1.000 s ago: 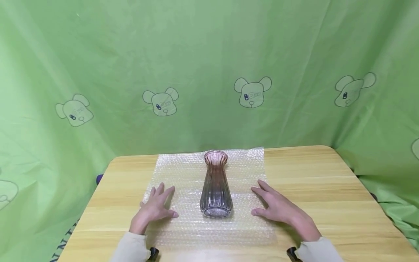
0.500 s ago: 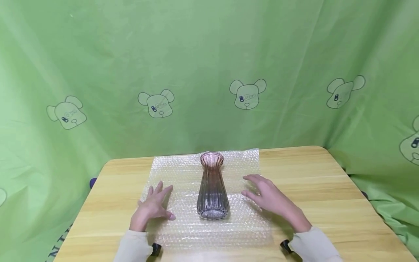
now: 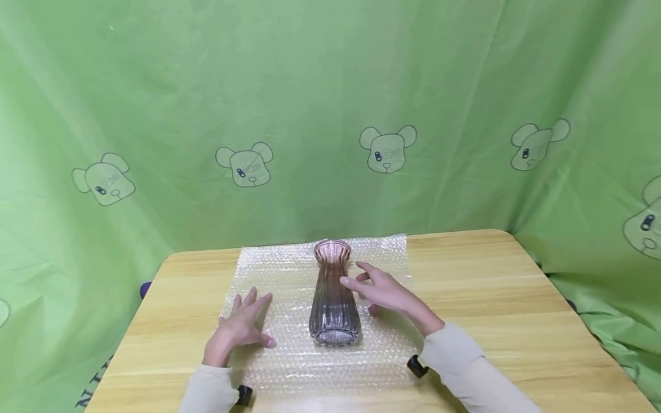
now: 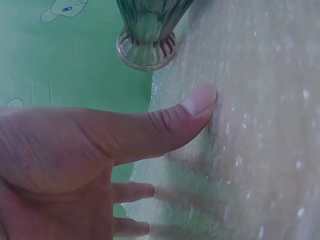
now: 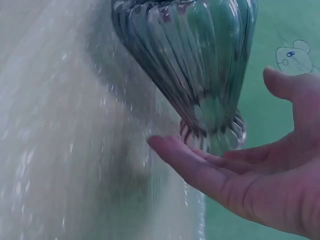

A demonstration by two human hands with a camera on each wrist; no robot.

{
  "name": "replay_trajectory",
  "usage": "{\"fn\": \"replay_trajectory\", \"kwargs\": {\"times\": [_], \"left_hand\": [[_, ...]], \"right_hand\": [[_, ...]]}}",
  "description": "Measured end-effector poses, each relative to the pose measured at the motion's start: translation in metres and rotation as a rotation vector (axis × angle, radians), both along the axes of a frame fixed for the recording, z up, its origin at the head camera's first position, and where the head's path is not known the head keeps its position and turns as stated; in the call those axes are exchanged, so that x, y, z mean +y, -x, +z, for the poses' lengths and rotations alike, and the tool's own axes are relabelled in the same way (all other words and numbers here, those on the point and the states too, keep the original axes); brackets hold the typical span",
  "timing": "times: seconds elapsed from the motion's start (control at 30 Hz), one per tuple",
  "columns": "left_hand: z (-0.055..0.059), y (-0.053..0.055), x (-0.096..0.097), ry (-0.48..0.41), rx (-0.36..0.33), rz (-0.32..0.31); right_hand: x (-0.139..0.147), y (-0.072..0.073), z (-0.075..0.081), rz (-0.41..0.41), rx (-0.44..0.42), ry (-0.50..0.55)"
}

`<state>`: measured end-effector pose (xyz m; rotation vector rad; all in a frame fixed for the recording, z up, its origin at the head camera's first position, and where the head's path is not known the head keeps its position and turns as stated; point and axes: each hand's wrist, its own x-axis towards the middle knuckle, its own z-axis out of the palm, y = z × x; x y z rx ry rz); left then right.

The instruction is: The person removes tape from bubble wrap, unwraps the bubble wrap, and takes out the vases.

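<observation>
A ribbed glass vase [image 3: 334,304], pink at the mouth and grey toward the base, lies on its side on a sheet of bubble wrap [image 3: 289,367]. Its mouth points to the far table edge. My left hand [image 3: 240,327] rests on the left part of the wrap, fingers spread, apart from the vase. My right hand [image 3: 384,289] is at the vase's right side, thumb overlapping its narrow middle in the head view. In the right wrist view the fingers [image 5: 200,172] stretch out near the vase's neck [image 5: 212,132], relaxed and not closed round it.
The wooden table [image 3: 490,298] ends at a green curtain [image 3: 310,86] printed with bear heads, hanging close behind and along both sides. The vase mouth and the wrap's far edge lie near the table's back edge.
My right hand has moved left from the wrap's right edge to the vase. The left hand stays in place on the wrap. The head view has shifted slightly.
</observation>
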<state>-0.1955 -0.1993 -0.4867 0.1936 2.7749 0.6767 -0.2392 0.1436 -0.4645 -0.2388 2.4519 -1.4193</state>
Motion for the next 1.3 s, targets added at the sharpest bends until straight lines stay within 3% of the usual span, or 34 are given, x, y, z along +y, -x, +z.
{"fn": "replay_trajectory", "kwargs": {"times": [0.17, 0.33, 0.8, 1.3], "left_hand": [[0.001, -0.002, 0.001, 0.007, 0.000, -0.008], [0.000, -0.002, 0.003, 0.004, 0.014, -0.018], [-0.002, -0.003, 0.004, 0.018, 0.032, -0.026], [0.002, -0.010, 0.022, 0.032, 0.032, -0.017]], "right_hand": [[-0.014, 0.009, -0.003, -0.001, -0.203, 0.176], [-0.023, 0.018, -0.008, 0.002, -0.273, 0.225], [-0.033, 0.029, -0.015, -0.010, -0.287, 0.220], [-0.016, 0.034, -0.003, -0.071, -0.221, 0.194]]}}
